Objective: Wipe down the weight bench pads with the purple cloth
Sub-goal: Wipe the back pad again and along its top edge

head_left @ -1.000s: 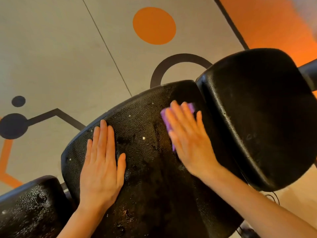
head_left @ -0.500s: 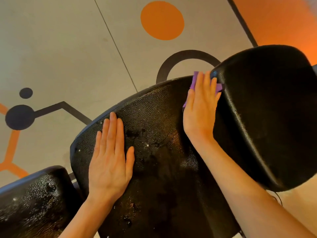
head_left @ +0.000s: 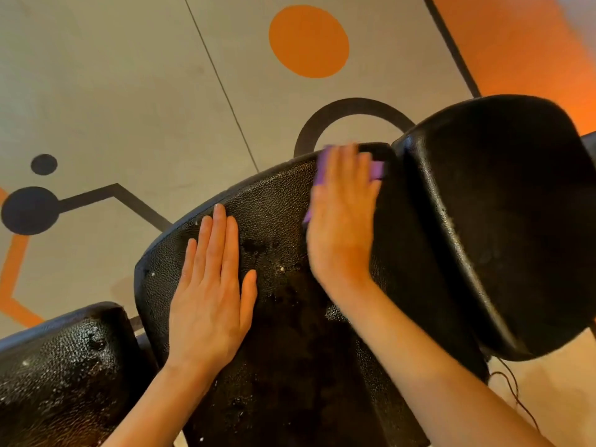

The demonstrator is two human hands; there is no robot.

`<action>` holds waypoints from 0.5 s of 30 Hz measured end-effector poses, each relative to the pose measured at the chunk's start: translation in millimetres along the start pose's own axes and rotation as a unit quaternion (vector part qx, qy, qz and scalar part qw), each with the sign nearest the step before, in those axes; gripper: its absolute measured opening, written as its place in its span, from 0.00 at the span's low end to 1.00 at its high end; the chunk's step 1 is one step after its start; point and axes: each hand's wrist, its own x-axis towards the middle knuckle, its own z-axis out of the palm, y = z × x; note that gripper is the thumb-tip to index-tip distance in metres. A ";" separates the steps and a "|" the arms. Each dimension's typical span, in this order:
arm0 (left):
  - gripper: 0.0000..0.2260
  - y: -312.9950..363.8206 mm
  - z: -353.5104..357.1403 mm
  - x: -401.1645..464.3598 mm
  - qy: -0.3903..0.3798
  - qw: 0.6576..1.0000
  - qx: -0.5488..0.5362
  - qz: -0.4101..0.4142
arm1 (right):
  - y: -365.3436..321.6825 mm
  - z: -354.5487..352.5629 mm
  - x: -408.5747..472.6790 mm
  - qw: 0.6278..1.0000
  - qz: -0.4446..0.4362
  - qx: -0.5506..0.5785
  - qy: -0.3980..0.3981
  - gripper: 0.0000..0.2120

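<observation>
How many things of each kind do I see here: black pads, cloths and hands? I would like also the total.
Black pads: 3, the middle pad, the right pad and the lower left pad
Purple cloth: 1, under the right hand
Hands: 2, counting the left hand flat on the middle pad
Total: 6

Your right hand (head_left: 342,221) lies flat at the far end of the middle pad (head_left: 283,333), and the big raised pad (head_left: 496,221) stands like a wall just beside it. Your left hand (head_left: 209,291) takes up the pad's left part. Between your hands the pad is bare. The near pad (head_left: 64,375) sits apart, across a gap.
</observation>
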 end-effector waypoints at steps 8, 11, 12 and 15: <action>0.30 -0.2 0.0 0.3 -0.008 1.000 0.001 -0.004 | 67.6 -15.1 15.3 0.998 0.051 0.007 -0.024 0.24; 0.30 0.1 0.1 0.2 -0.009 1.000 -0.002 -0.005 | 59.0 -12.7 -36.8 0.996 0.020 0.071 -0.045 0.25; 0.30 -0.1 -0.3 0.4 -0.008 1.000 -0.003 -0.004 | 59.4 -16.2 -61.9 0.994 -0.019 0.087 -0.068 0.25; 0.30 -1.1 -2.9 -0.5 -0.008 1.000 -0.020 -0.005 | 69.5 -25.5 -95.6 0.989 -0.096 0.028 -0.108 0.25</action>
